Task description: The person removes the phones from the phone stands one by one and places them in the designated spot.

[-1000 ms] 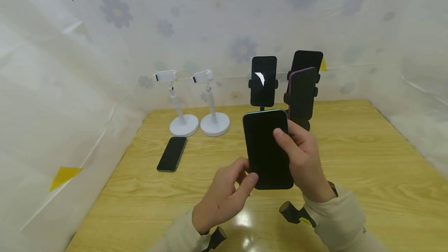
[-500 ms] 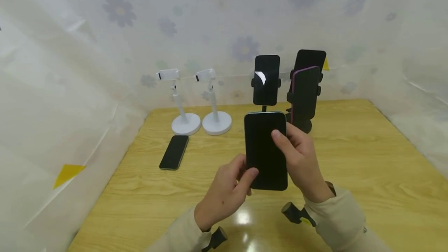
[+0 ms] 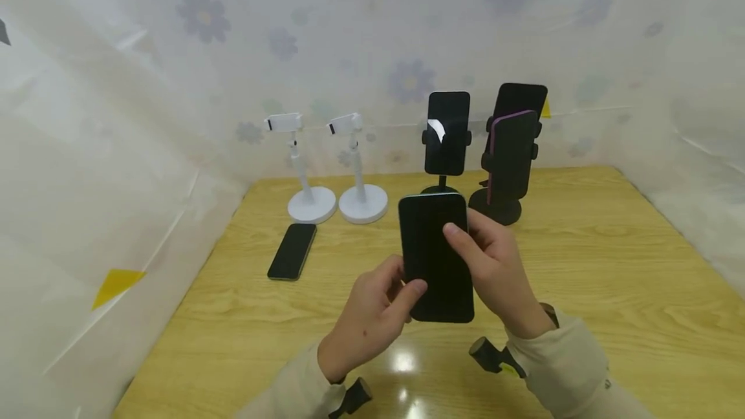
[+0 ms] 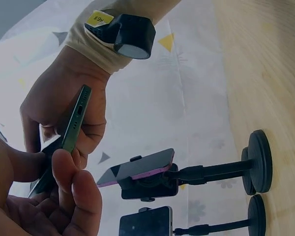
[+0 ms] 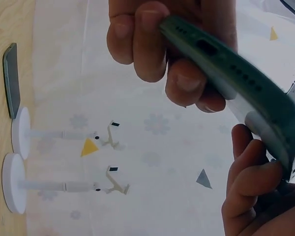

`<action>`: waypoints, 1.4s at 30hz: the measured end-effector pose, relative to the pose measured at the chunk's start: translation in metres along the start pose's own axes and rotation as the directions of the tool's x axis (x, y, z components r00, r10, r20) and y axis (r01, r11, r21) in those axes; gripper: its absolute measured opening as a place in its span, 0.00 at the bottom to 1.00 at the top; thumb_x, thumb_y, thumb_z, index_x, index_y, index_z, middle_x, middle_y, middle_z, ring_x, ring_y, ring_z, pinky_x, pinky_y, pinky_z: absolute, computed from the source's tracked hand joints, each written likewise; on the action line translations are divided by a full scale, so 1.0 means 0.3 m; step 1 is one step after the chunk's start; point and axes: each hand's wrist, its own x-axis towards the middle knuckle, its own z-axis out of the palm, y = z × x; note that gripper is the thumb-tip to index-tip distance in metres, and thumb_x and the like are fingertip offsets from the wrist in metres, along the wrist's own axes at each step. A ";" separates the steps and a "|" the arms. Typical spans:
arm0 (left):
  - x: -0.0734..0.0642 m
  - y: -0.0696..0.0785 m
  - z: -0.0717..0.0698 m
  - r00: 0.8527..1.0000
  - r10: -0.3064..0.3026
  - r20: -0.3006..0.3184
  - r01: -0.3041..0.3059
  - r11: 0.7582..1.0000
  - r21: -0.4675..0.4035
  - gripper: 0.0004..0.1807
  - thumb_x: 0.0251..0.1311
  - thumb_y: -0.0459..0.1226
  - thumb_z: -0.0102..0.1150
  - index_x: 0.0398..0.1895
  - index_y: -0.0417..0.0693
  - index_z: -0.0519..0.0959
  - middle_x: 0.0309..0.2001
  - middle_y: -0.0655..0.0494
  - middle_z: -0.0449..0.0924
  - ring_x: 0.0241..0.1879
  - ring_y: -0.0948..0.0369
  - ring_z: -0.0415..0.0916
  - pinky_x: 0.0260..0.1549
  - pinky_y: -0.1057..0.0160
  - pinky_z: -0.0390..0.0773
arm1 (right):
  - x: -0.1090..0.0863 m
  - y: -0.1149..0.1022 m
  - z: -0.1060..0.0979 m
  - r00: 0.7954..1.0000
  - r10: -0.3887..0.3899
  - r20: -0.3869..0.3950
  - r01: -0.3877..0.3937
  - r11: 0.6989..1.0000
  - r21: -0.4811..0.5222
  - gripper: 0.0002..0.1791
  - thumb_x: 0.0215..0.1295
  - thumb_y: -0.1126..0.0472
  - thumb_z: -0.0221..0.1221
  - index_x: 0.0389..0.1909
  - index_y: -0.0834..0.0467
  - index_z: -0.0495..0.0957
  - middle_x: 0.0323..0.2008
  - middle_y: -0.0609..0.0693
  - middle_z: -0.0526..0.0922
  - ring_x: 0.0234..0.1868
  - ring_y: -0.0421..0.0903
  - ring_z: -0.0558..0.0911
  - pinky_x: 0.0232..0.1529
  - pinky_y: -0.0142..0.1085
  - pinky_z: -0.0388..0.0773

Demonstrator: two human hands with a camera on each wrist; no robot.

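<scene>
Both hands hold a green-edged phone (image 3: 436, 277) upright over the table, its dark screen toward me. My left hand (image 3: 372, 315) grips its lower left edge, thumb on the screen and fingers behind. On the other side my right hand (image 3: 495, 264) pinches the right edge, its thumb lying on the glass. In the right wrist view the phone's bottom edge (image 5: 221, 61) shows a charging port and speaker holes. A second phone (image 3: 292, 251) lies flat on the table to the left. Behind it stand two white phone stands (image 3: 312, 204) (image 3: 363, 204) with no phones in them.
At the back right, black stands hold a dark phone (image 3: 447, 141), a purple-edged phone (image 3: 512, 157) and another phone (image 3: 524, 97) partly hidden behind it. The wooden table (image 3: 611, 264) is bounded by flower-patterned sheeting (image 3: 349, 37) at the back and sides.
The held phone and both hands have shifted slightly left and down relative to the stands. The head view has turned a little, moving the background rightward. Both hands keep their grip.
</scene>
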 end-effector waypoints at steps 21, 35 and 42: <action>0.043 -0.209 -0.161 0.981 -0.168 -0.102 0.192 0.929 0.315 0.07 0.70 0.40 0.55 0.33 0.48 0.77 0.20 0.59 0.70 0.16 0.67 0.61 0.17 0.69 0.63 | 0.012 0.080 -0.066 0.963 0.228 0.146 -0.207 0.967 -0.148 0.14 0.76 0.63 0.48 0.57 0.65 0.70 0.50 0.50 0.76 0.39 0.41 0.76 0.33 0.31 0.76; 0.093 -0.380 -0.232 0.932 -0.318 -0.175 0.363 0.834 0.416 0.14 0.71 0.39 0.54 0.25 0.47 0.71 0.16 0.57 0.66 0.15 0.62 0.62 0.17 0.65 0.63 | -0.023 0.092 -0.105 0.934 0.264 0.241 -0.251 0.964 -0.083 0.15 0.78 0.60 0.47 0.58 0.64 0.70 0.51 0.47 0.77 0.41 0.46 0.78 0.40 0.33 0.79; 0.117 -0.420 -0.250 0.914 -0.355 -0.196 0.405 0.787 0.466 0.15 0.70 0.39 0.55 0.22 0.46 0.71 0.18 0.57 0.67 0.18 0.61 0.64 0.19 0.66 0.63 | -0.028 0.111 -0.111 0.933 0.276 0.231 -0.268 0.961 -0.067 0.17 0.78 0.58 0.47 0.60 0.65 0.68 0.52 0.44 0.77 0.41 0.45 0.79 0.41 0.33 0.79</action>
